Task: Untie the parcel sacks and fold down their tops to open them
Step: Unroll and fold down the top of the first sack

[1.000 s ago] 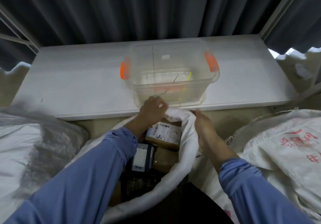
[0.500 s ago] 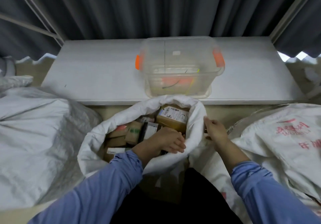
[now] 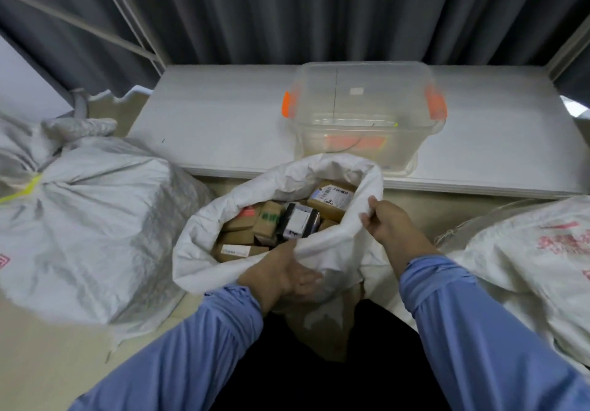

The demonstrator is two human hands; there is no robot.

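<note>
Clamping the white sack [image 3: 198, 257] rim: left grip [image 3: 281, 278] near edge, right grip [image 3: 388, 222] right edge.

The left arm [image 3: 178, 356] and right arm [image 3: 472, 324], both in blue sleeves, are reaching up from the bottom of the frame toward the centre. The left grip [image 3: 284, 278], just below centre, is curling its fingers over the near rim of the sack [image 3: 198, 251]. The right grip [image 3: 388, 224], right of centre, is pinching the rim's right side between thumb and curled fingers.
</note>
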